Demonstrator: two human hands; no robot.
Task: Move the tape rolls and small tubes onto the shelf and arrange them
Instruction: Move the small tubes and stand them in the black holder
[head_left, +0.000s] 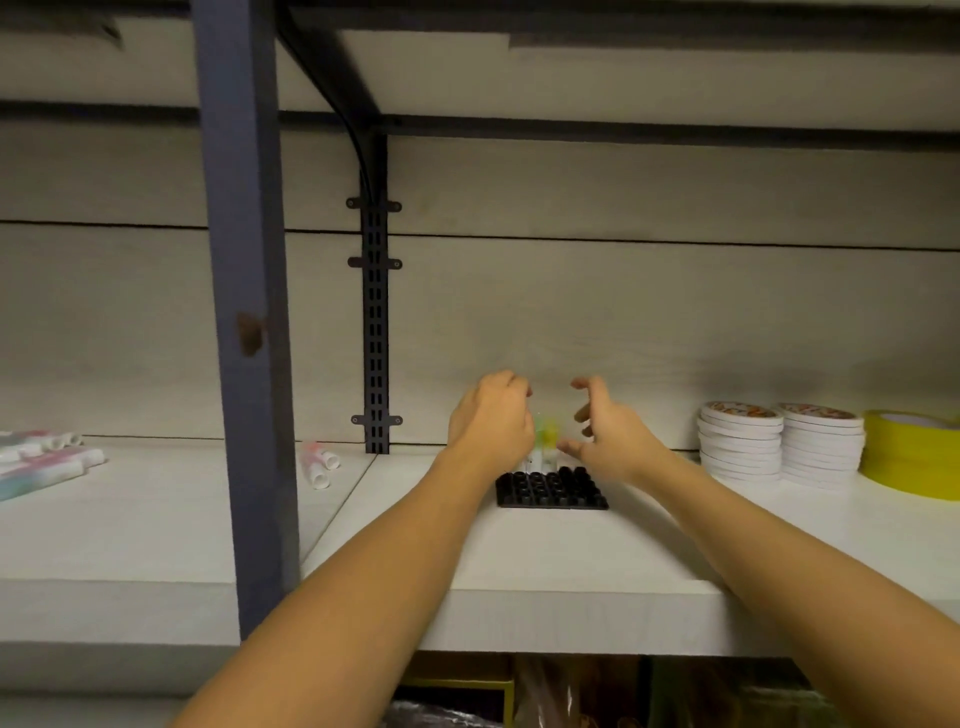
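Note:
A black holder tray (551, 491) with round holes sits on the white shelf (519, 566). A small yellow-green tube (545, 439) stands blurred at the tray's back edge. My left hand (491, 415) is just left of the tube, fingers curled; whether it holds the tube is unclear. On the tube's right, my right hand (605, 434) spreads its fingers, apart from it. Two stacks of white tape rolls (779, 441) and yellow tape rolls (911, 452) stand at the right. Pink and white tubes (318, 462) lie left of the tray.
A blue-grey upright post (244, 312) stands at the shelf's front left. More pastel tubes (36, 460) lie on the far left shelf section. A black slotted rail (375, 322) runs up the back wall. Boxes and bags sit below the shelf.

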